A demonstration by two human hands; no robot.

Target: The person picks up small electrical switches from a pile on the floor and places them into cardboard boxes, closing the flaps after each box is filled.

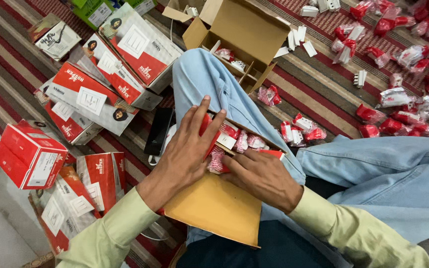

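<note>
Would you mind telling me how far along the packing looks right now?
Done: closed red-and-white boxes are stacked on the left. In hand: left hand and right hand press red-wrapped packets into the open box on the lap. Left: many loose packets lie on the striped rug.

Small box (pixel 224 198) on lap, packets (pixel 242 141) inside; stacked boxes (pixel 100 84) left, open carton (pixel 244 34) ahead, loose packets (pixel 408 89) right.
</note>
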